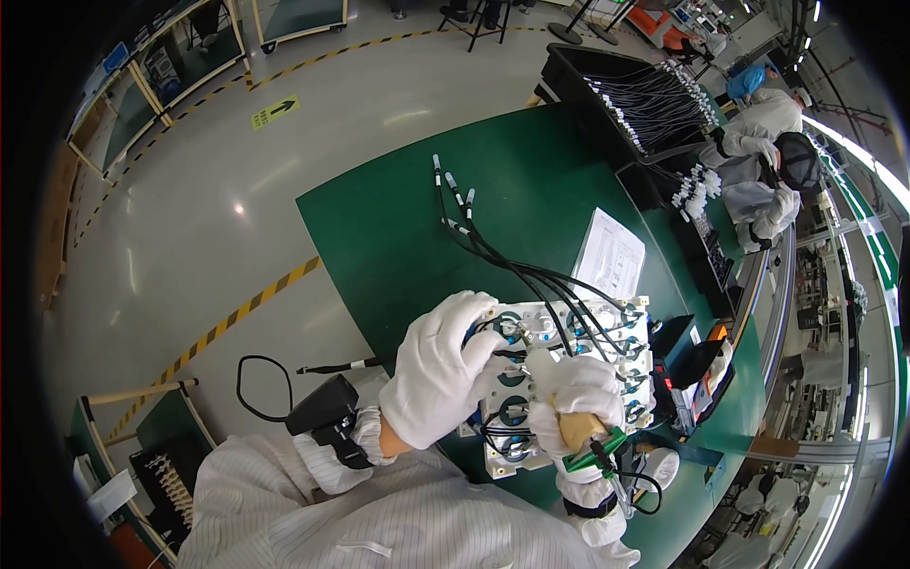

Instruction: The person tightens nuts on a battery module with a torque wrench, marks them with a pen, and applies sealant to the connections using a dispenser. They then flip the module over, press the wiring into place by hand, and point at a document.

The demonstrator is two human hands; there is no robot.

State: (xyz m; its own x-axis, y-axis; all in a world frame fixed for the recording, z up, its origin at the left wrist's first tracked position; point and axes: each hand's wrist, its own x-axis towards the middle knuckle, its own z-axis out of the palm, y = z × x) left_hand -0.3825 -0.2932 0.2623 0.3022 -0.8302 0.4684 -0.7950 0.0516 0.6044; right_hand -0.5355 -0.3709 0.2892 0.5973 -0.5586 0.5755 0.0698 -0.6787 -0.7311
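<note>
A white rectangular panel [523,453] lies before me on the green table, fitted with round dark and silver parts and black cables [517,266]. My left hand [431,375], in a white glove, is bent over its left side, fingertips and thumb curled at the fittings. Over the panel's lower middle, my white-gloved right hand [578,389] is closed, fingers folded downward. Whatever either hand grips is hidden beneath the gloves. A green clip [607,450] with a black cord hangs by the right wrist. A black device [325,408] is strapped to the left wrist.
The cables' pale-tipped ends reach across the green table [379,209]. A printed sheet [611,254] lies behind the panel. A black bin [626,104] of bundled cables stands far right, near a co-worker [763,142]. To the right sits a dark box [678,351] beside small items.
</note>
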